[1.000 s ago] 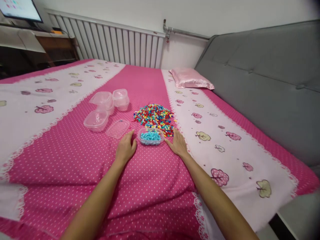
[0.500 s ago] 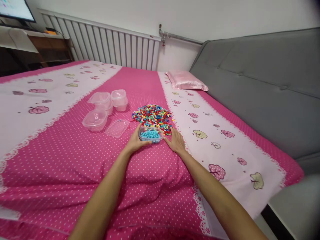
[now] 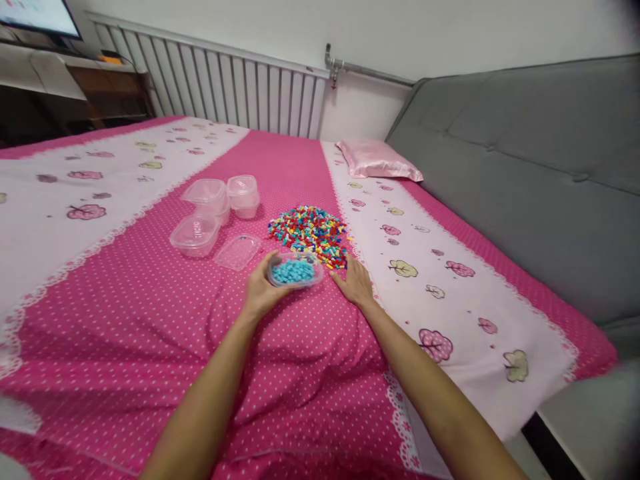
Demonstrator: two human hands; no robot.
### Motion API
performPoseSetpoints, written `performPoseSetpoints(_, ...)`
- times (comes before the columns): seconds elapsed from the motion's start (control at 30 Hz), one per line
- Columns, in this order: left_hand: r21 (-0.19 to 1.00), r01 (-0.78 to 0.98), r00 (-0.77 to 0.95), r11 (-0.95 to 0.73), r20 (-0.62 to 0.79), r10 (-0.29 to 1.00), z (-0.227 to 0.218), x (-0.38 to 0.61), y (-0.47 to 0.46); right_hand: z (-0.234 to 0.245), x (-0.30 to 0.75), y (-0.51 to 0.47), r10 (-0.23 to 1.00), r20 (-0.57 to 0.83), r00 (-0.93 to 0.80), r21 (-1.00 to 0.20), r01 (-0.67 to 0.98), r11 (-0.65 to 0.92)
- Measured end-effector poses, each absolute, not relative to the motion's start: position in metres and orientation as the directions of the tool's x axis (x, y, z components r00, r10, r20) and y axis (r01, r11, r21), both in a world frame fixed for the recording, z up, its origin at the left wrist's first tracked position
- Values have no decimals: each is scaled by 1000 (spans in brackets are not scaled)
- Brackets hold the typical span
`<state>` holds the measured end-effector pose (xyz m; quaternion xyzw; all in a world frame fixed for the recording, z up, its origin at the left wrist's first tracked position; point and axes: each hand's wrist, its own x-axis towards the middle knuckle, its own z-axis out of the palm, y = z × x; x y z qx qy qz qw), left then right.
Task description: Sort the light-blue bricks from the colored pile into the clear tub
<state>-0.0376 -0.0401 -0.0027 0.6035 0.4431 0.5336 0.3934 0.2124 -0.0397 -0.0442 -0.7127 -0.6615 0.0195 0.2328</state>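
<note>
My left hand (image 3: 263, 288) grips one end of a clear plastic container (image 3: 316, 272), thumb on the near side and fingers around the far side. Inside it lie many small light-blue pieces (image 3: 293, 271). My right hand (image 3: 354, 280) rests to the right of the container, apart from it, with thumb and fingers spread and nothing held. Just beyond both hands spreads a heap of small mixed-colour pieces (image 3: 310, 230) in red, yellow, blue and white; my right fingertips are at its near right edge.
A clear flat lid (image 3: 238, 252) lies left of the heap. Behind it stand several clear lidded containers (image 3: 196, 230), some stacked. All rest on a pink dotted bedspread (image 3: 295, 347). A pink pillow (image 3: 379, 160) lies by the grey headboard (image 3: 525, 153); a radiator (image 3: 225, 83) lines the wall.
The container has shifted left and tilted toward me in my left hand. My right hand has let go of its right end and is now apart from it.
</note>
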Motion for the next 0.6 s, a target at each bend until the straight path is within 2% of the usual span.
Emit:
performPoseSetpoints(0.1, 947, 116, 113, -300, 288, 951, -6, -31, -44, -45, 213, -39, 950, 285, 131, -364, 931, -19)
performPoseSetpoints(0.23, 956, 132, 31, -263, 261, 965, -8, -34, -43, -45, 213, -39, 948, 289, 133, -377, 926, -15)
performPoseSetpoints(0.43, 954, 127, 195, -273, 246, 949, -13, -38, -48, -49, 213, -38, 939, 320, 126, -362, 932, -2)
performPoseSetpoints(0.6, 943, 220, 162, -251, 219, 962, -12, -46, -47, -48, 212, -31, 946, 285, 157, -401, 916, -31)
